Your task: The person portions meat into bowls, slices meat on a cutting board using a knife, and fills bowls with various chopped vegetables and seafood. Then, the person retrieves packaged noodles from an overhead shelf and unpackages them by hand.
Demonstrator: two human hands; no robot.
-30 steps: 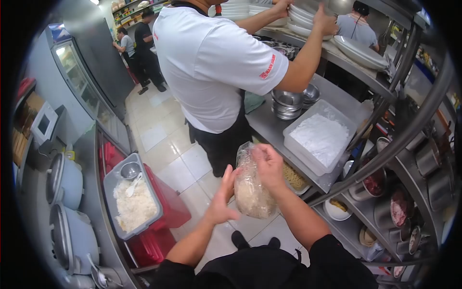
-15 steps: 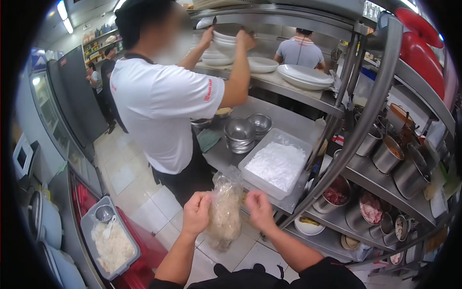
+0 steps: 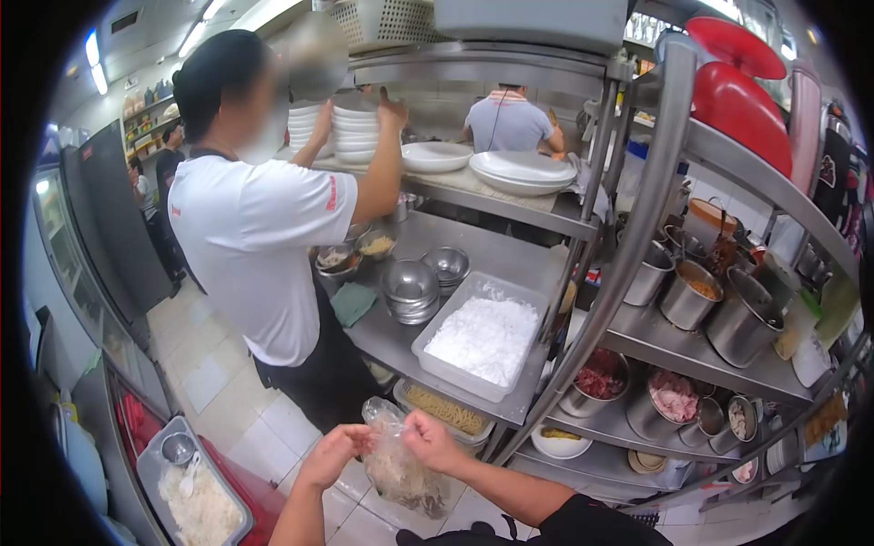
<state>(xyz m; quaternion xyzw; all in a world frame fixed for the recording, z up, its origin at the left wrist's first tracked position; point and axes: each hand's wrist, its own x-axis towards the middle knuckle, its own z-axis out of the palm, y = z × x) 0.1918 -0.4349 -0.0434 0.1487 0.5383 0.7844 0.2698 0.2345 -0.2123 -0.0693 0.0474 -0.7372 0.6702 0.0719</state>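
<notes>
A clear plastic bag (image 3: 401,475) with pale, stringy food inside hangs in front of me at the bottom centre. My right hand (image 3: 433,444) is closed on the upper right of this bag. On its left side, the curled fingers of my left hand (image 3: 335,455) pinch the bag's edge. Just beyond the bag, a container of yellow noodles (image 3: 446,411) sits low under the steel counter (image 3: 537,264). On that counter stands a translucent tub (image 3: 499,393) filled with white powder (image 3: 482,341).
A co-worker in a white shirt (image 3: 264,227) stands ahead left, both hands at stacked white bowls (image 3: 355,136). Metal bowls (image 3: 410,291) sit on the counter. Shelving with pots (image 3: 692,296) rises at right. A grey tub of white food (image 3: 205,510) lies lower left.
My right hand has moved from beside the bag to grip its top. The bag looks wider and tilted. My view has turned right; the co-worker's hands remain at the bowls.
</notes>
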